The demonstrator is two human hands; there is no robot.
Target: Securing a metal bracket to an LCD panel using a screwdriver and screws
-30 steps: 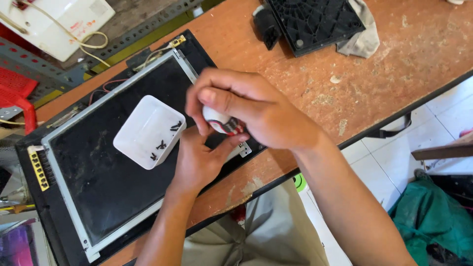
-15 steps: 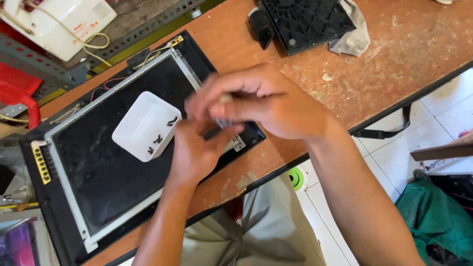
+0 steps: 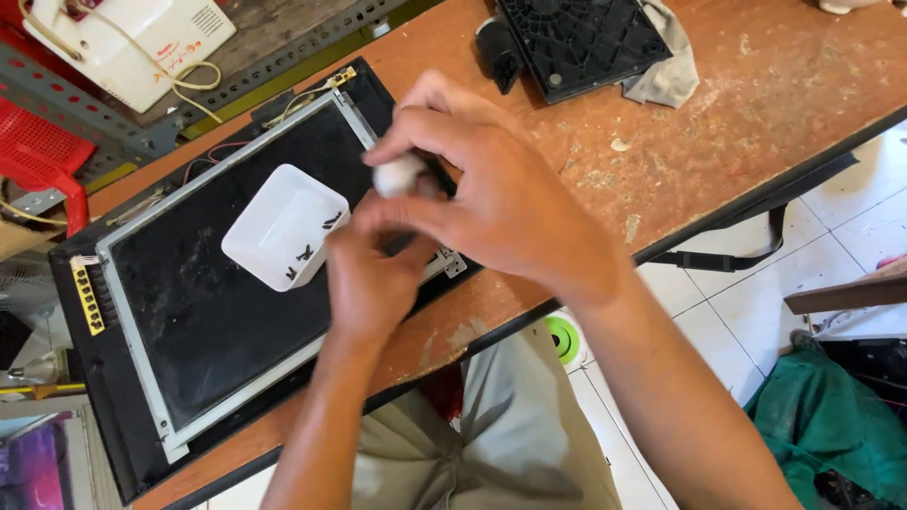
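Note:
A dark flat display panel [image 3: 189, 283] in a metal frame lies on the wooden workbench [image 3: 756, 85]. A small white square tray [image 3: 283, 225] with a few black screws rests on the panel. My right hand [image 3: 501, 194] pinches a small white object [image 3: 397, 175] between thumb and fingers above the panel's right edge. My left hand [image 3: 373, 274] sits just below it, fingers curled against the right hand's fingers; what it holds is hidden.
A black ribbed plastic cover [image 3: 581, 42] and a grey cloth [image 3: 666, 71] lie at the bench's far side. A white device with a coiled cable [image 3: 132, 38] and a red plastic basket [image 3: 38, 156] sit on a metal rack at left. Tiled floor lies right.
Both hands have risen slightly toward the panel's right edge. The white object, hidden half a second ago, shows again between my right fingers. The tray has not moved.

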